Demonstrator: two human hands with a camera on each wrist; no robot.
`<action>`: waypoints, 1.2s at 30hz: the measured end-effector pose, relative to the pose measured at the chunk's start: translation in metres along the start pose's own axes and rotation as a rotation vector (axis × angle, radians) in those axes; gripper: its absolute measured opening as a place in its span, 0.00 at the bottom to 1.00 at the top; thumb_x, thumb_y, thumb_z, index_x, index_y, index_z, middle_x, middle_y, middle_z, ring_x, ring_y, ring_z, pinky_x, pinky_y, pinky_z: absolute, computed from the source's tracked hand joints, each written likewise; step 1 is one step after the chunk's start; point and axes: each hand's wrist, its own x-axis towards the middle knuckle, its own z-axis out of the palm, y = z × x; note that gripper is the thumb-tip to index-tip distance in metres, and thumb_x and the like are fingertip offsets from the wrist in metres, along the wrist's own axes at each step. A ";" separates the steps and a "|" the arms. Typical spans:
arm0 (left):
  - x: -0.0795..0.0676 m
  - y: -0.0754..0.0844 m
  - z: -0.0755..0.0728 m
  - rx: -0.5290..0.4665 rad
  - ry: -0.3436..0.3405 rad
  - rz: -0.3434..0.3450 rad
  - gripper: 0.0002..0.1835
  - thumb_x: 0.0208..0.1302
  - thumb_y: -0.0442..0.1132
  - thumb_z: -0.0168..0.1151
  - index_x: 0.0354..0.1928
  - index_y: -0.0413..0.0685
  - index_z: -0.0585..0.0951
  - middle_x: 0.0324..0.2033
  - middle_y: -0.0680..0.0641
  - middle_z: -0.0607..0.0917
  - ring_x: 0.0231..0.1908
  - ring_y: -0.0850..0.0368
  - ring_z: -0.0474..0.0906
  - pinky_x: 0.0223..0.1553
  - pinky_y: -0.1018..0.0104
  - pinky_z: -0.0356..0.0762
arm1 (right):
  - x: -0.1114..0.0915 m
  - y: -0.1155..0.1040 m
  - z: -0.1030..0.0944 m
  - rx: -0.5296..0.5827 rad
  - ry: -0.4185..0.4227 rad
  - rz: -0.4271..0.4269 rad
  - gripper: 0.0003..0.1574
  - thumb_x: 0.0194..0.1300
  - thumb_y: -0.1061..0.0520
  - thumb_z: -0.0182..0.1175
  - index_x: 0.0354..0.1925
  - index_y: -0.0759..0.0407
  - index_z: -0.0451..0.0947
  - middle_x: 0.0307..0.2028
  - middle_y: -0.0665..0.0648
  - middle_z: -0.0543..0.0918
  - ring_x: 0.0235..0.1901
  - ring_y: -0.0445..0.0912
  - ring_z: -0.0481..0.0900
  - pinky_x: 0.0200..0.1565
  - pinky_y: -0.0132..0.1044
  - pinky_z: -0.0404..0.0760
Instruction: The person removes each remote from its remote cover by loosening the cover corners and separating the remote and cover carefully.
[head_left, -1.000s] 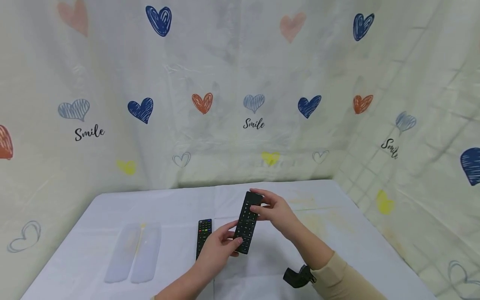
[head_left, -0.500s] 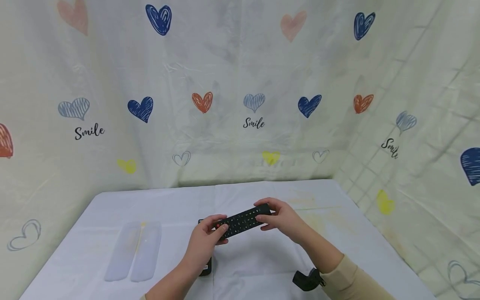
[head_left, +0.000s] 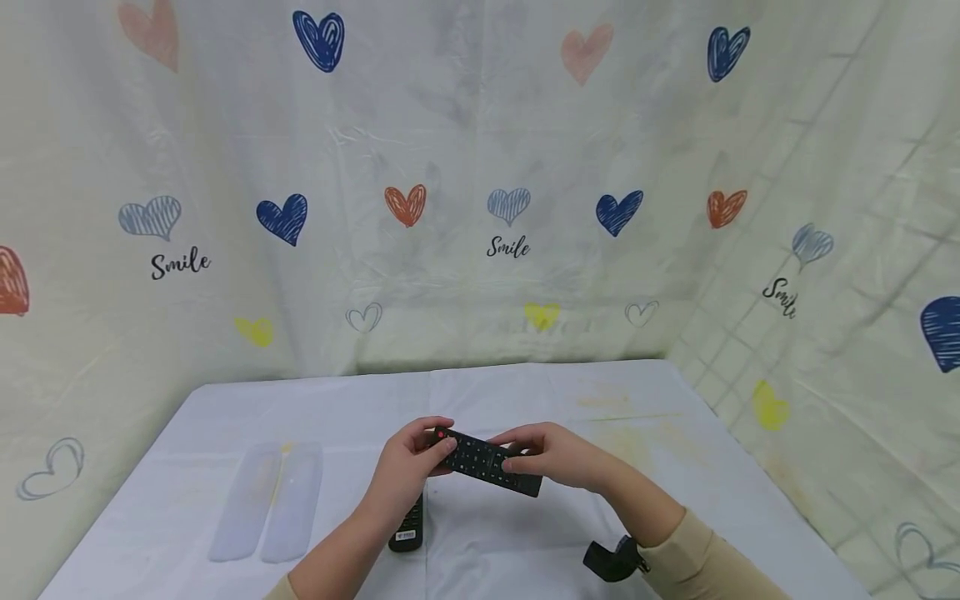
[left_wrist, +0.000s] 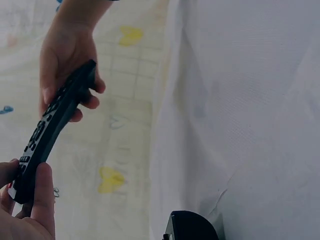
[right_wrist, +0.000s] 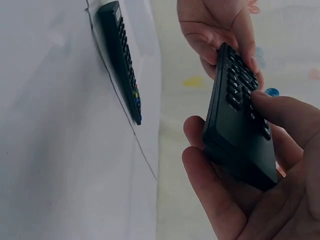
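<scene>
A black remote control point(head_left: 483, 461) with a red button at its left end is held above the table by both hands. The left hand point(head_left: 405, 462) pinches the red-button end, thumb on the key face. At the other end the right hand point(head_left: 566, 457) grips it, its thumb on the keys, as the right wrist view also shows around the remote point(right_wrist: 240, 125). Below the left hand a second black remote point(head_left: 407, 529) with a white label lies on the table, partly hidden by that hand in the head view. In the right wrist view this second remote point(right_wrist: 122, 60) shows coloured keys.
Two translucent clear sleeves point(head_left: 288, 508) lie side by side on the left of the white-covered table point(head_left: 360, 400). A black wrist device point(head_left: 615, 560) sits at the right cuff. A curtain printed with hearts point(head_left: 450, 125) hangs behind and around the table.
The held remote has turned from steeply upright to nearly level, its right end now tilted down. The left hand has shifted from its lower end to its left end. The other remote has not moved.
</scene>
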 end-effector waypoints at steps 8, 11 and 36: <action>0.001 0.002 -0.001 0.031 -0.028 0.002 0.23 0.65 0.46 0.68 0.60 0.49 0.79 0.46 0.42 0.83 0.44 0.51 0.84 0.42 0.59 0.85 | 0.001 -0.001 0.004 -0.020 -0.017 -0.029 0.28 0.67 0.59 0.64 0.65 0.51 0.76 0.46 0.55 0.85 0.41 0.46 0.84 0.40 0.38 0.82; 0.001 0.003 0.001 0.002 -0.006 0.007 0.26 0.65 0.46 0.68 0.64 0.50 0.77 0.48 0.41 0.83 0.45 0.51 0.84 0.43 0.59 0.84 | 0.001 0.000 0.008 0.011 -0.030 -0.060 0.32 0.68 0.60 0.63 0.69 0.50 0.71 0.48 0.56 0.84 0.43 0.47 0.84 0.40 0.38 0.83; 0.010 -0.005 0.019 -0.129 0.079 0.068 0.38 0.69 0.33 0.61 0.77 0.62 0.59 0.62 0.39 0.77 0.52 0.51 0.82 0.41 0.60 0.85 | 0.012 0.004 0.047 0.146 0.330 -0.003 0.34 0.67 0.55 0.65 0.70 0.48 0.70 0.45 0.61 0.85 0.43 0.50 0.85 0.42 0.45 0.86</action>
